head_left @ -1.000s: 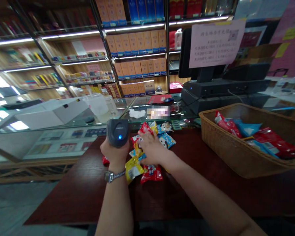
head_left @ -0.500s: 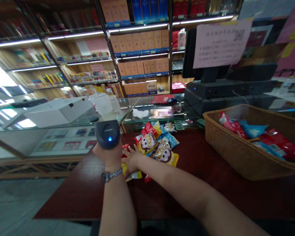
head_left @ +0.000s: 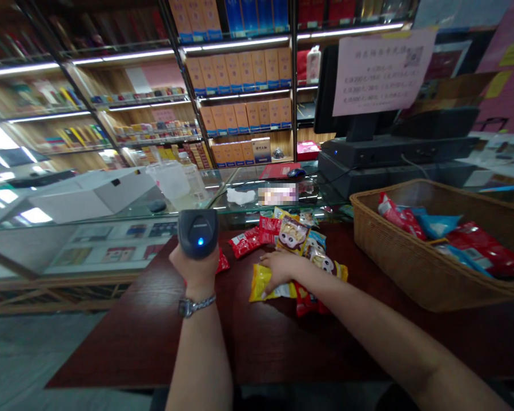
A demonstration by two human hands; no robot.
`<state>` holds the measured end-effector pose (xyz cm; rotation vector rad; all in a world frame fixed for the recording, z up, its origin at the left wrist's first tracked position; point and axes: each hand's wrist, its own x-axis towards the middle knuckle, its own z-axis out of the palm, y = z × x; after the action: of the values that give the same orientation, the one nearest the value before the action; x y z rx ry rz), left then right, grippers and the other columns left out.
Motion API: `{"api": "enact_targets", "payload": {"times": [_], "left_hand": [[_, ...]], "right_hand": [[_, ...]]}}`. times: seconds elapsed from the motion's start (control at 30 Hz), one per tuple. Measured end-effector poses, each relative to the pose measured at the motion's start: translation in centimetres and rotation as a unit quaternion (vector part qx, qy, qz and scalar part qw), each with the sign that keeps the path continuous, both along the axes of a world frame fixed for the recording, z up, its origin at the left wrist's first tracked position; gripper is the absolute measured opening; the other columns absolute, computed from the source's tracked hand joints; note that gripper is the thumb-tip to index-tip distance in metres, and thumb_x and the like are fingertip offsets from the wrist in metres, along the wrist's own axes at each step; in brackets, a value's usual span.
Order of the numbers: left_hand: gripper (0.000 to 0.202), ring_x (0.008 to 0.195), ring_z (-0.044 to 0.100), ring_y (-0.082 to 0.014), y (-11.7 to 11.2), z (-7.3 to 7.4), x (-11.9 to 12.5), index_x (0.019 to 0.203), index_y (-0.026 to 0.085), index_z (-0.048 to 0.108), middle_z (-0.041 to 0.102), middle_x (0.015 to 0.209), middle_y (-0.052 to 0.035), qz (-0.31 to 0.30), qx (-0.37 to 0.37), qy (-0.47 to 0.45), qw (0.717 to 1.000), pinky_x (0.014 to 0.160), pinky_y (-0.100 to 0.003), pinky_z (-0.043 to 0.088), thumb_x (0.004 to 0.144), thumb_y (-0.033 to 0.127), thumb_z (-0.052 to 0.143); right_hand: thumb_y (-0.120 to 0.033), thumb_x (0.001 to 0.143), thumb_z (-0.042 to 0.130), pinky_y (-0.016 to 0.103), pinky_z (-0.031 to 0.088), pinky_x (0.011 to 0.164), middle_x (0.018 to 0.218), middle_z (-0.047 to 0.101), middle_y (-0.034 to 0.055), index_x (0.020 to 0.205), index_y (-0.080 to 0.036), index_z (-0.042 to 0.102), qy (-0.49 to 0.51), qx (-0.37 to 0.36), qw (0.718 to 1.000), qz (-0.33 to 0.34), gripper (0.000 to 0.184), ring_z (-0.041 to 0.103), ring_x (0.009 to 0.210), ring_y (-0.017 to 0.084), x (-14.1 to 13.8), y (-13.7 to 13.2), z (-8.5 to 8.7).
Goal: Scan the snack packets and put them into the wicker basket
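My left hand (head_left: 197,269) is closed round a dark handheld scanner (head_left: 197,233) with a blue light, held upright above the dark red counter (head_left: 163,337). A watch sits on that wrist. My right hand (head_left: 281,267) lies with fingers spread on a yellow snack packet (head_left: 262,282), at the near side of a pile of small snack packets (head_left: 295,240). Red packets (head_left: 245,242) lie just left of the pile, and one red packet shows behind the scanner hand.
A wicker basket (head_left: 394,251) with red and blue packets stands at the right. Behind it are a black till and a monitor (head_left: 360,103) with a paper notice. A glass display case (head_left: 111,228) and lit shelves of boxes fill the back.
My right hand has moved right from beside the scanner hand onto the yellow packet. The pile has spread out, with red packets now lying to its left. The scanner has barely shifted.
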<state>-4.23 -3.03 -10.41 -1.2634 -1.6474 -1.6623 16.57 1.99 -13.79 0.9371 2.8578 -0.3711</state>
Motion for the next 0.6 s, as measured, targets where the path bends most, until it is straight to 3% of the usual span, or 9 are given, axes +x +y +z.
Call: {"api": "enact_targets", "payload": {"times": [0.13, 0.27, 0.33, 0.43, 0.53, 0.6], "left_hand": [[0.022, 0.048, 0.043, -0.0111, 0.0, -0.1, -0.1, 0.06, 0.014, 0.057, 0.052, 0.054, 0.0021, 0.01, 0.018, -0.003, 1.0, 0.051, -0.027, 0.039, 0.058, 0.028, 0.074], [0.026, 0.047, 0.041, -0.0107, -0.1, 0.0, 0.0, 0.061, 0.015, 0.055, 0.05, 0.053, 0.0033, 0.015, 0.028, -0.022, 0.999, 0.049, -0.027, 0.038, 0.059, 0.031, 0.075], [0.028, 0.048, 0.042, -0.011, -0.2, 0.1, 0.1, 0.061, 0.015, 0.055, 0.051, 0.054, 0.0025, 0.014, 0.036, -0.024, 0.999, 0.049, -0.027, 0.039, 0.06, 0.034, 0.076], [0.029, 0.048, 0.043, -0.0115, -0.4, 0.3, 0.1, 0.059, 0.016, 0.053, 0.053, 0.055, 0.0008, 0.017, 0.036, -0.02, 0.999, 0.05, -0.028, 0.04, 0.061, 0.035, 0.075], [0.029, 0.048, 0.043, -0.0117, -0.5, 0.3, -0.1, 0.057, 0.017, 0.051, 0.052, 0.052, 0.0013, 0.029, 0.02, -0.016, 0.999, 0.05, -0.028, 0.041, 0.06, 0.035, 0.074], [0.028, 0.049, 0.044, -0.0125, -0.5, 0.2, -0.2, 0.058, 0.017, 0.052, 0.052, 0.052, 0.0013, 0.029, 0.014, -0.02, 0.999, 0.052, -0.029, 0.044, 0.059, 0.035, 0.074]], "right_hand": [[-0.041, 0.061, 0.081, 0.041, 0.052, 0.091, 0.123, 0.065, 0.0199, 0.125, -0.011, 0.063, -0.047, 0.034, 0.995, -0.081, 0.073, 0.063, 0.11, 0.034, 0.5, -1.1, 2.4], [-0.019, 0.071, 0.071, 0.041, 0.056, 0.081, 0.113, 0.069, 0.0181, 0.113, -0.011, 0.067, -0.014, 0.052, 0.991, -0.12, 0.043, 0.067, 0.102, 0.033, -1.6, -1.7, 3.8], [-0.014, 0.077, 0.064, 0.042, 0.057, 0.082, 0.115, 0.068, 0.0191, 0.117, -0.01, 0.065, 0.029, 0.067, 0.986, -0.152, 0.04, 0.066, 0.104, 0.033, -2.9, -1.5, 4.1], [-0.02, 0.079, 0.065, 0.046, 0.053, 0.092, 0.13, 0.059, 0.0208, 0.129, -0.011, 0.056, 0.08, 0.105, 0.975, -0.176, 0.051, 0.058, 0.119, 0.034, -5.5, -1.0, 3.6], [-0.045, 0.073, 0.074, 0.054, 0.037, 0.111, 0.154, 0.036, 0.0164, 0.146, -0.02, 0.039, 0.142, 0.111, 0.979, -0.1, 0.086, 0.03, 0.143, 0.037, -9.0, -0.4, 1.8], [-0.058, 0.07, 0.072, 0.061, 0.023, 0.117, 0.163, 0.016, 0.0139, 0.154, -0.022, 0.023, 0.152, 0.075, 0.985, -0.037, 0.104, 0.012, 0.149, 0.039, -11.4, 0.0, 0.1]]}}
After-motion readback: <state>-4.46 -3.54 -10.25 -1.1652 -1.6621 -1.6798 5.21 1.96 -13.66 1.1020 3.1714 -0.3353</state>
